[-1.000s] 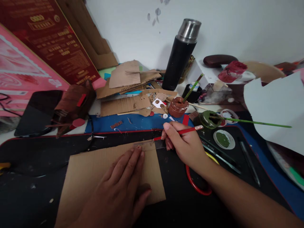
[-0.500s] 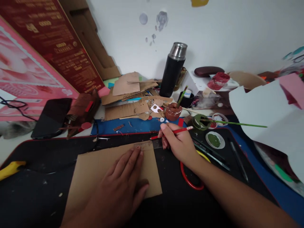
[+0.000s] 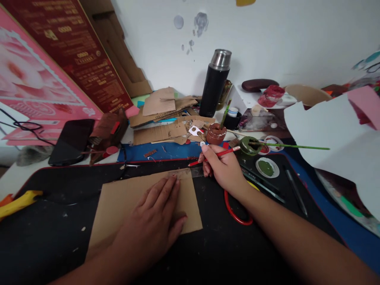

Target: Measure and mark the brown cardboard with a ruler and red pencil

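My left hand lies flat on a piece of brown cardboard, fingers stretched toward its far edge. Under the fingertips a clear strip, perhaps a ruler, runs along that edge and sticks out to the right. My right hand grips a red pencil, whose tip points left at the cardboard's far right corner. By the right wrist lie scissors with red and yellow handles, partly hidden beneath the forearm.
A black mat covers the table. Behind are cardboard scraps, a black thermos, a brown paint jar and a green paint jar with brushes. Pens lie right, a yellow-handled tool left, a phone at back left.
The view has shifted slightly, so things sit a little higher in the picture. The left hand stays pressed on the cardboard, and the right keeps the pencil near the same corner.
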Tool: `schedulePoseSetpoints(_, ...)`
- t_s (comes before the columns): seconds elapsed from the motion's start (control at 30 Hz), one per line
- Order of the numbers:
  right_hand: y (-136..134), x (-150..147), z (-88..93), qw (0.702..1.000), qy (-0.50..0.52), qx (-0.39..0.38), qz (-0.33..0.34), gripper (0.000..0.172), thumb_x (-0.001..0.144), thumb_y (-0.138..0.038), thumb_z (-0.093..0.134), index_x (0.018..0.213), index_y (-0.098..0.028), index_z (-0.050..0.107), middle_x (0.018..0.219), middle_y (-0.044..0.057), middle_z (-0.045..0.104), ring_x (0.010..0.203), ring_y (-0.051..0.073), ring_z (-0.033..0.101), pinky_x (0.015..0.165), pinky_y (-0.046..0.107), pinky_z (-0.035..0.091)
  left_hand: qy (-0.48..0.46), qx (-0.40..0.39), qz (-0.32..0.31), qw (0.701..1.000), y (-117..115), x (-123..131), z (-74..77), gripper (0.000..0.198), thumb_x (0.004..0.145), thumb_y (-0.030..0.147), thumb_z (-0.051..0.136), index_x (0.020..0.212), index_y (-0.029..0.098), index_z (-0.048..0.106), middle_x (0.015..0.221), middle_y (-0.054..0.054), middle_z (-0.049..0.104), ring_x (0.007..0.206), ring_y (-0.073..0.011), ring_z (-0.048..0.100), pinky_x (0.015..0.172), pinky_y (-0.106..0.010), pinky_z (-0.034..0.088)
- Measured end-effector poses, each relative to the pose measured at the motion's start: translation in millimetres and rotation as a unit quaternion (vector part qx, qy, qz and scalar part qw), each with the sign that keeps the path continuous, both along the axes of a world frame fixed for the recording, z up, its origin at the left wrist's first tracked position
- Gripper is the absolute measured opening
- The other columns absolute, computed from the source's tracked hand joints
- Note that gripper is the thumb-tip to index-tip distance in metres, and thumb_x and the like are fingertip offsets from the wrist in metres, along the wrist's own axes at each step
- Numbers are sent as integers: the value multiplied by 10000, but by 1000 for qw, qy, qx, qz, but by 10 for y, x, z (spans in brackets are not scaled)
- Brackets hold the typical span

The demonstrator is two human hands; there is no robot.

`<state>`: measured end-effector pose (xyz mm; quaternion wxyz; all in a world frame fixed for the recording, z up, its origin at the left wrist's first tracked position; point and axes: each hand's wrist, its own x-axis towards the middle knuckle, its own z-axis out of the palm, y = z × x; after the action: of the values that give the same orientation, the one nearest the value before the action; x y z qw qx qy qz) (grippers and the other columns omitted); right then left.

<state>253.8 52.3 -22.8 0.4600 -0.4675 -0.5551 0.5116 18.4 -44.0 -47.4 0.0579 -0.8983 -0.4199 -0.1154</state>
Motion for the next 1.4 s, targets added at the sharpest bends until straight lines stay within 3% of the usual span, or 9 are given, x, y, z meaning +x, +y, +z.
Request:
schedulePoseSetpoints(0.37,6,37,53,999,13,-19,25,491,1029,-629,621,779,-209,657,480,-75,526,446,120,546,484,258,406,7,19,-11,1000,11,18,31,660,1124,481,378,1581,14,476,1609,-230,541,1448,-384,518,1154,-502,439)
schedulePoseSetpoints(0.67,-23,20,71,999,35,-25,-9,487,1016,-640,638,779,-215,662,478,-72,516,436,120,542,473,261,417,-12,17,-19,1000,-22,19,109,529,1121,399,417,1506,75,578,1434,-188,677,1326,-341,604,1109,-464,472)
schedulePoseSetpoints(1.1,-29,15,78,1000,25,-16,-8,496,1004,-651,659,764,-216,662,470,-67,518,428,121,543,466,259,425,-16,14,-42,999,-8,58,255,419,1128,307,425,1425,89,625,1244,-140,723,1122,-300,635,978,-437,504)
schedulePoseSetpoints(1.4,-23,24,62,1000,19,-24,-7,521,986,-689,658,752,-225,621,477,-67,510,428,127,543,461,265,419,-21,22,-65,997,-20,49,270,327,1121,264,454,1326,129,671,1074,-91,742,965,-260,656,865,-407,510)
